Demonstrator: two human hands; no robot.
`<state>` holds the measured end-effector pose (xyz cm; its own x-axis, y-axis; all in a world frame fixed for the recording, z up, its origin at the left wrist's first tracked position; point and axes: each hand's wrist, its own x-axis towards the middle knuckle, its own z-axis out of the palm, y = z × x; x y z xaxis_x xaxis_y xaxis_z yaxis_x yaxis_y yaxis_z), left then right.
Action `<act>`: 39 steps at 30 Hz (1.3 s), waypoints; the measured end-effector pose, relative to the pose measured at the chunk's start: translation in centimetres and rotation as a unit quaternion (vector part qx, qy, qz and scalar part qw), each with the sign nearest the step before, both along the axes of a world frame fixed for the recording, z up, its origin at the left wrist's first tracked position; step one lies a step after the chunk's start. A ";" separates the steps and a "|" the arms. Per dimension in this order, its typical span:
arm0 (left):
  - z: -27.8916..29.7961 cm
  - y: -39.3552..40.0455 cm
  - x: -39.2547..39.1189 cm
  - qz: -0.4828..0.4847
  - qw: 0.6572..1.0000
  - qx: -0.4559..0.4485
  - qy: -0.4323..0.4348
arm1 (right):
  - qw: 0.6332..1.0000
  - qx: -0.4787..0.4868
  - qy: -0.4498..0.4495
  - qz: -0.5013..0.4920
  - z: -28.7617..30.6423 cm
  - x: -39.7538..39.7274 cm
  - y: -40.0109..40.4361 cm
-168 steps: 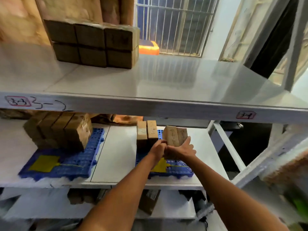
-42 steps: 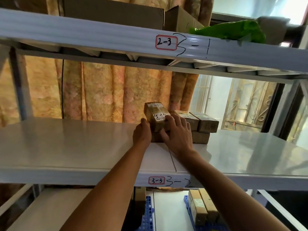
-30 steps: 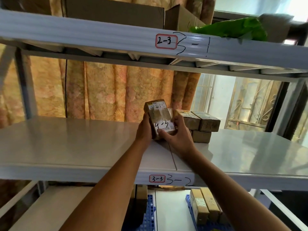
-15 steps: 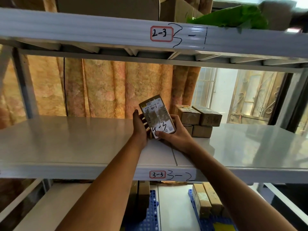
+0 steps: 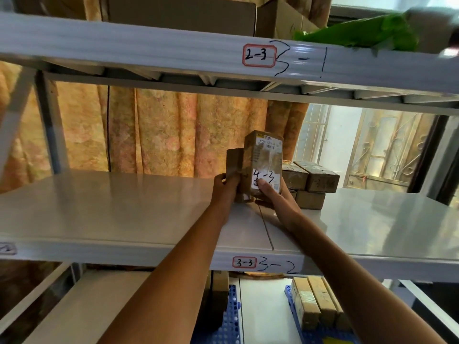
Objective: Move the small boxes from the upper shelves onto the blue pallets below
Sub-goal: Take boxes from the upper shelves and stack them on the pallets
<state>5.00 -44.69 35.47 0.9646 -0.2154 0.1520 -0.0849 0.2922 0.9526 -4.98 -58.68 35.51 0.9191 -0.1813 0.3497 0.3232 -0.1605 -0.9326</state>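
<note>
I hold two small brown boxes upright above the grey shelf (image 5: 124, 214) marked 3-3. My right hand (image 5: 270, 194) grips the taller box (image 5: 264, 160), whose white label reads 4-3. My left hand (image 5: 224, 188) grips a narrower box (image 5: 234, 160) pressed against its left side. A short stack of small boxes (image 5: 310, 184) stays on the shelf just right of my hands. Below, two blue pallets show: one (image 5: 228, 324) under my left forearm, another (image 5: 298, 328) carrying several upright boxes (image 5: 315, 304).
The shelf above (image 5: 149, 43), marked 2-3, carries large cartons (image 5: 178, 13) and a green bag (image 5: 360, 33). A patterned curtain (image 5: 161, 130) hangs behind the rack. A window with a metal grille (image 5: 387, 145) is at the right. A rack post (image 5: 47, 122) stands at the left.
Both hands reached the shelf stack and lifted boxes off it. The labelled box turned upright, and a second box now shows in my left hand beside it.
</note>
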 end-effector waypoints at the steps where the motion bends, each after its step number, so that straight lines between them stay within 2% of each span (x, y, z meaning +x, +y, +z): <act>1: 0.0 0.0 0.2 -0.005 1.000 0.000 0.001 | 1.000 0.000 0.002 -0.001 0.0 0.1 0.0; 6: -0.1 0.1 -0.1 0.020 1.000 0.002 0.007 | 0.997 0.054 0.051 0.006 0.4 -0.6 0.4; 11: 0.1 2.4 -2.6 0.055 0.987 -0.150 0.007 | 0.998 0.038 0.010 -0.039 0.5 -4.3 0.9; 17: 1.3 4.5 -11.2 0.005 0.991 -0.136 -0.005 | 1.000 0.003 -0.004 -0.023 1.2 -11.2 0.9; 23: 0.8 3.0 -22.5 -0.044 0.992 -0.117 0.028 | 0.999 0.035 0.019 0.002 -0.3 -21.6 -1.5; 28: -2.7 0.1 -31.6 -0.092 0.988 -0.099 0.070 | 0.998 0.033 0.052 -0.007 -4.1 -31.8 -4.7; 32: -6.2 -2.5 -36.4 -0.185 0.975 -0.052 0.114 | 0.993 0.055 0.096 -0.038 -6.9 -38.2 -7.6; 35: -8.1 -4.9 -38.2 -0.259 0.957 -0.055 0.120 | 0.990 0.060 0.119 -0.056 -9.1 -41.2 -10.1; 39: -12.1 -8.5 -39.1 -0.318 0.928 -0.078 0.175 | 0.979 0.062 0.172 -0.088 -13.5 -42.5 -13.0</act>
